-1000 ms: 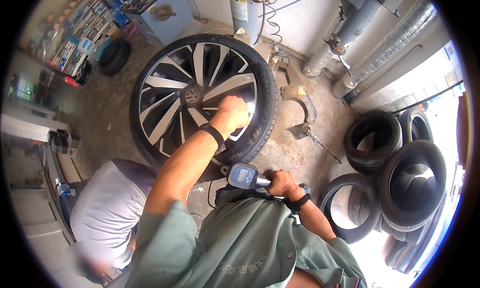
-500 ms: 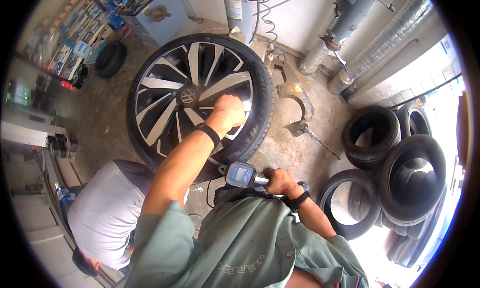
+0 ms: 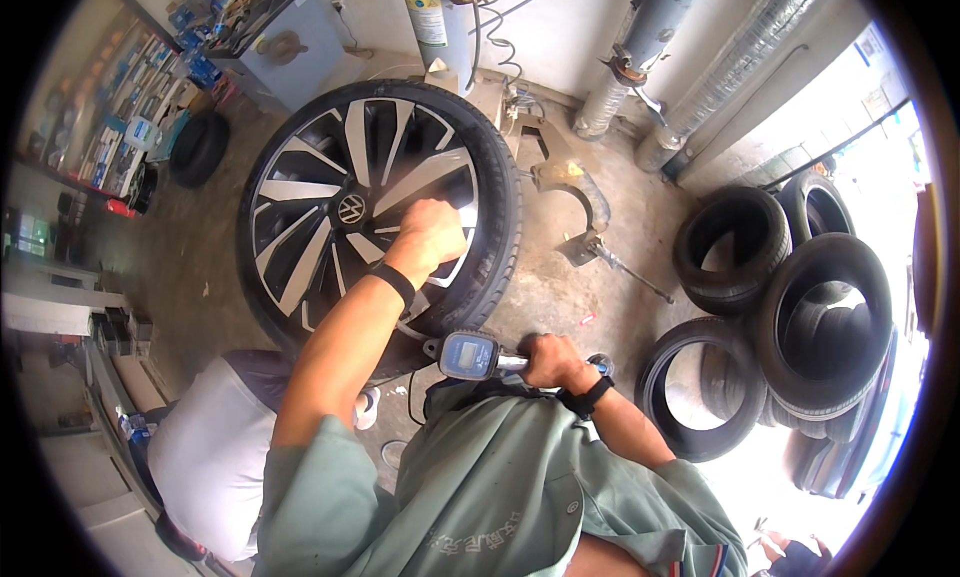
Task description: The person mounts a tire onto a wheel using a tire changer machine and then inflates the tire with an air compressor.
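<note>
A large black tyre [image 3: 507,222] on a rim with black and silver spokes [image 3: 298,189] stands in front of me. Over the spokes on its right side, my left hand [image 3: 432,235] is closed, with a dark band at the wrist. Its fingers curl under, so what they hold, if anything, is hidden. Below the wheel, close to my body, my right hand [image 3: 555,363] is wrapped round the metal grip of a tyre inflator gauge [image 3: 468,355]. The gauge has a blue face and a small digital screen. A dark hose [image 3: 411,397] hangs near it.
Several loose tyres [image 3: 735,247] are piled at the right. Beyond the wheel are a metal machine arm [image 3: 575,192], a gas cylinder [image 3: 425,22] and a grey cabinet [image 3: 300,57]. A person in a pale shirt [image 3: 215,452] bends down at the lower left.
The view has shifted, so the wheel and machine sit farther left. Both hands keep their places by the wheel and on the gauge. Part of another person now shows at the lower right.
</note>
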A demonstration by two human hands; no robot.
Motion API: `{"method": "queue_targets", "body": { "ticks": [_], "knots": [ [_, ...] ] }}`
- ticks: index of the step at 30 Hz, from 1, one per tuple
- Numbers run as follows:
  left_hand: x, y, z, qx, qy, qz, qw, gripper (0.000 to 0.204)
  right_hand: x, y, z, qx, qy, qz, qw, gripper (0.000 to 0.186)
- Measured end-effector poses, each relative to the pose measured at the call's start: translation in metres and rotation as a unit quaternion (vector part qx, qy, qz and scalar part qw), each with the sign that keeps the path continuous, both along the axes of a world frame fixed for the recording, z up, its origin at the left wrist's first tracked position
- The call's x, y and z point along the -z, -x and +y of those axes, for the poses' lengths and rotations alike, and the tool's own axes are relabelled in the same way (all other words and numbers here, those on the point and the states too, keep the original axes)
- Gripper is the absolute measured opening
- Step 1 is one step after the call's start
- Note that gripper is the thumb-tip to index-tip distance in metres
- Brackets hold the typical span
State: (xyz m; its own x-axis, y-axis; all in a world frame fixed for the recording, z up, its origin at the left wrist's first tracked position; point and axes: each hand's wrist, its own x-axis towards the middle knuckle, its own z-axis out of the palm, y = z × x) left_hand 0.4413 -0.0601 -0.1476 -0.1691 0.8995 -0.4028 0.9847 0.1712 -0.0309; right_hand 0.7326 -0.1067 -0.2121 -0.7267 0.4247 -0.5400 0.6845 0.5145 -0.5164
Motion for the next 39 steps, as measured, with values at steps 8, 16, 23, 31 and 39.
{"method": "queue_targets", "body": {
  "ticks": [8, 16, 23, 31, 39],
  "knots": [
    [0.004, 0.004, 0.012, 0.037, -0.001, 0.015, 0.999, 0.027, -0.008, 0.000, 0.001, 0.005, -0.005, 0.007, 1.000, 0.026],
    [0.008, -0.014, 0.008, 0.117, -0.062, 0.066, 0.989, 0.028, 0.008, -0.014, -0.001, 0.056, 0.007, 0.070, 0.996, 0.025],
    [0.022, 0.001, -0.003, 0.152, 0.015, 0.046, 0.987, 0.052, 0.025, -0.016, -0.018, 0.074, -0.032, 0.075, 0.994, 0.032],
    [0.046, 0.034, 0.009, 0.177, 0.014, 0.145, 0.973, 0.051, 0.026, -0.008, -0.018, 0.078, -0.049, 0.103, 0.990, 0.038],
    [0.016, 0.011, -0.002, 0.177, -0.041, 0.106, 0.978, 0.051, 0.032, -0.006, -0.019, 0.075, -0.052, 0.098, 0.991, 0.038]
  ]
}}
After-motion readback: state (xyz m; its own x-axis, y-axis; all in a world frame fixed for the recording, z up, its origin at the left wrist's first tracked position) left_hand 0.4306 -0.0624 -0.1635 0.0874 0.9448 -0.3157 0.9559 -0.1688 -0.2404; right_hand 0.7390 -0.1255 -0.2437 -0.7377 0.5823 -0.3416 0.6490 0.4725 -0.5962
